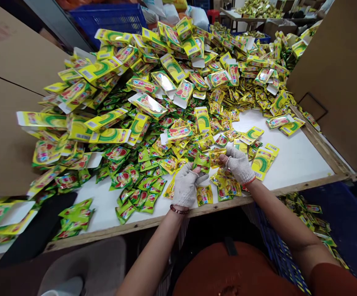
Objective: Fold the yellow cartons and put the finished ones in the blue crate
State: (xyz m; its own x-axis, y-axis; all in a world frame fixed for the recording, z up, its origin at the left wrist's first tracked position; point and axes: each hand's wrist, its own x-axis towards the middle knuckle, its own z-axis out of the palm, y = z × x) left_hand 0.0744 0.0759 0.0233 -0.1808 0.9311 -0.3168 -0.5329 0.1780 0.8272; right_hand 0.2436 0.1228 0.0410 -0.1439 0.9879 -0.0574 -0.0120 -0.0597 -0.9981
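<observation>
Though thick with sachets [125,179], white table [295,160]; cardboard walls [341,82].

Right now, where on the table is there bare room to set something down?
Widest bare patch: white table between the yellow boxes beside the right hand and the right wooden rim. Narrower strip front-left of the left hand. Everywhere else sachets crowd it.

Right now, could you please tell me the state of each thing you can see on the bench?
left hand: gloved, pinching held sachets
right hand: gloved, gripping the same bunch
loose sachets: scattered flat on table
cartons: heaped, many flaps open
blue crate: upright behind the heap
</observation>
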